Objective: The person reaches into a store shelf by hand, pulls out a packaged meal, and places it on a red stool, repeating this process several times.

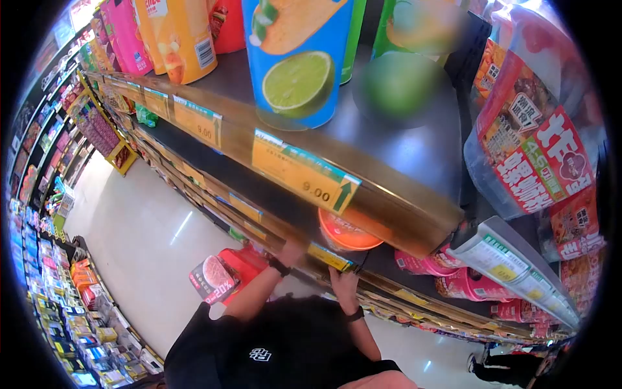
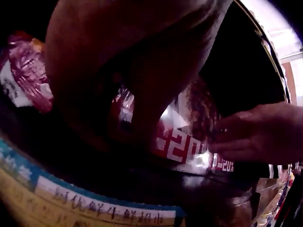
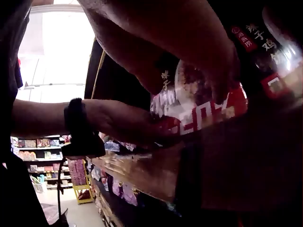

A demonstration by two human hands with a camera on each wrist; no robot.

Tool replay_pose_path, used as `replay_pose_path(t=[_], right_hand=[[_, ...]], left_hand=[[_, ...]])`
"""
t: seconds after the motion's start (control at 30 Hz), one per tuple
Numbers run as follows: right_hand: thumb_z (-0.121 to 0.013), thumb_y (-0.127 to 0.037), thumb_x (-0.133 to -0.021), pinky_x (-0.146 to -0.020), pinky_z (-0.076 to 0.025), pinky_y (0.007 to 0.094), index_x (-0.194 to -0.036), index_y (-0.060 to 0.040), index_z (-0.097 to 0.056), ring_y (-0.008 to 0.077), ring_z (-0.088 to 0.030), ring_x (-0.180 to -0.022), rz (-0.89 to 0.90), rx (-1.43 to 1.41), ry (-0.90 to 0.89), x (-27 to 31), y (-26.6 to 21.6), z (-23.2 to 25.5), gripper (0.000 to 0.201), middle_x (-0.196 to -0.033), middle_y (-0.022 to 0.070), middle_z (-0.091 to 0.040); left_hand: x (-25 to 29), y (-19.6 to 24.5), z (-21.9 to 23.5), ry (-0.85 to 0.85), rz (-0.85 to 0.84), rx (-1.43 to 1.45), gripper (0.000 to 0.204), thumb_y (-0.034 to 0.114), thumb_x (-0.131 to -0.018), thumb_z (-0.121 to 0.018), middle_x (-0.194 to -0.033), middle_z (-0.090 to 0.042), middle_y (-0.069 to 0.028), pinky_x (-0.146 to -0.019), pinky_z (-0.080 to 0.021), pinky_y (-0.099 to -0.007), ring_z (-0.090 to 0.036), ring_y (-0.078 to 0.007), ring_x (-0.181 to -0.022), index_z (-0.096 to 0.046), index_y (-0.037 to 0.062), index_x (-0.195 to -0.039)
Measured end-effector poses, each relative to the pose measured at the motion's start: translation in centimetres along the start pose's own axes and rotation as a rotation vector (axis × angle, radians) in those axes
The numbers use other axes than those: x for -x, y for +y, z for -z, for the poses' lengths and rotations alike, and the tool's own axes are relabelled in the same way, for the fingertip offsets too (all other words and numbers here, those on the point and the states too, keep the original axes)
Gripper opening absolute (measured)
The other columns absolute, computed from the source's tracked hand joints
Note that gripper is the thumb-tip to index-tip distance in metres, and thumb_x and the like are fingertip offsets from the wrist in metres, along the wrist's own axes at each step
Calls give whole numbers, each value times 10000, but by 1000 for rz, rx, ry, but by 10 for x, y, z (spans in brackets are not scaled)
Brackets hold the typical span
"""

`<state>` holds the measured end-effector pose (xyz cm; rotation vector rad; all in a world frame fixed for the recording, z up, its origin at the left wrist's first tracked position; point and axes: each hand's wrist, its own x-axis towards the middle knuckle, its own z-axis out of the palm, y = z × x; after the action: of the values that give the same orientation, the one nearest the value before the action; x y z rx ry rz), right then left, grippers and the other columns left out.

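A shiny red package with "20%" printing (image 2: pixel 182 146) (image 3: pixel 203 113) lies in the dark shelf space between both hands. My left hand (image 1: pixel 293 253) (image 2: pixel 137 52) (image 3: pixel 118 118) reaches under the upper shelf and grips the package from one side, its fingertips in shadow. From the other side my right hand (image 1: pixel 345 285) (image 2: pixel 260 135) (image 3: pixel 175 38) comes down on it, thumb and fingers spread across the package. Another red package with a "20%" panel (image 1: pixel 217 279) is beside my left forearm in the head view; what supports it is hidden.
The upper shelf edge (image 1: pixel 389 207) with 9.00 price tags runs above the hands. An orange tub (image 1: pixel 350 230) and pink tubs (image 1: pixel 476 283) sit on the shelf below. Bags (image 1: pixel 531 129) hang at right. A person's dark-clad legs (image 1: pixel 512 368) show at lower right.
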<state>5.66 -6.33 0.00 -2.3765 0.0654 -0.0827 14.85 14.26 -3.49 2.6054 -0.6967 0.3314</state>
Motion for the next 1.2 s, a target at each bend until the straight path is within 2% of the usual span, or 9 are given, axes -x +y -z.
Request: replay_pose_path(t=[0.1,0.2,0.3,0.37,0.43,0.57,0.73,0.9,1.2], right_hand=[[-575,-379,-898,-742,-497,492,-1082,-24,-626,422,-612,-918,123,134,-107,-8,24,-8,403,-984,220,-656],[-491,-456,-928,-849,-469,472,-1180,-30,-570,401,-573,-1041,-16,71,-355,-12,34,0,500,-1097,227,-619],[-429,-489,-946,-986,-404,415,-1297,-33,-479,333,-520,-1173,-128,-432,-477,-15,22,23,578,-1256,191,-559],[-395,-468,-965,-1043,-356,376,-1347,-33,-429,279,-482,-1220,-282,-926,-457,-17,37,13,579,-1325,148,-514],[-364,-428,-984,-1075,-323,349,-1370,-37,-406,234,-454,-1237,-333,-1156,-442,-15,46,10,550,-1359,108,-483],[-366,-376,-988,-1059,-322,347,-1347,-45,-429,216,-450,-1211,-162,-795,-412,-17,67,9,492,-1333,91,-480],[-406,-355,-971,-1008,-341,341,-1320,-42,-449,209,-463,-1148,-54,-359,-142,-22,77,23,470,-1259,88,-493],[-446,-334,-954,-956,-360,335,-1293,-39,-469,202,-477,-1085,-54,-207,-20,-31,91,45,450,-1185,85,-505],[-519,-296,-923,-863,-393,325,-1245,-34,-505,190,-501,-972,-41,-118,19,-43,103,61,415,-1052,80,-527]], left_hand=[[-4,2,-2,-11,31,1,261,209,-806,-644,-942,-602,-183,-817,-463,-414,-584,-340,-907,-601,30,-991],[-9,2,-4,-15,59,11,266,202,-807,-643,-950,-599,-184,-822,-463,-413,-583,-342,-911,-595,27,-1002],[-18,5,-6,-22,97,30,271,195,-808,-642,-958,-597,-186,-826,-462,-413,-581,-344,-916,-588,25,-1013],[-24,7,-8,-27,120,43,275,190,-809,-641,-964,-595,-187,-829,-461,-413,-580,-345,-919,-584,23,-1020],[-29,10,-8,-31,144,52,280,185,-809,-641,-969,-593,-188,-832,-461,-412,-579,-346,-922,-580,22,-1028],[-35,13,-8,-35,171,71,289,176,-811,-639,-980,-590,-189,-838,-460,-412,-577,-349,-928,-571,18,-1043],[-40,15,-9,-38,213,86,301,164,-812,-638,-993,-586,-192,-846,-459,-411,-575,-352,-936,-561,14,-1061],[-48,19,-11,-31,243,104,314,153,-814,-637,-1007,-581,-194,-853,-457,-410,-573,-356,-943,-550,10,-1080],[-53,29,-14,7,285,129,339,132,-817,-634,-1031,-573,-198,-867,-455,-409,-569,-361,-957,-531,3,-1113]])
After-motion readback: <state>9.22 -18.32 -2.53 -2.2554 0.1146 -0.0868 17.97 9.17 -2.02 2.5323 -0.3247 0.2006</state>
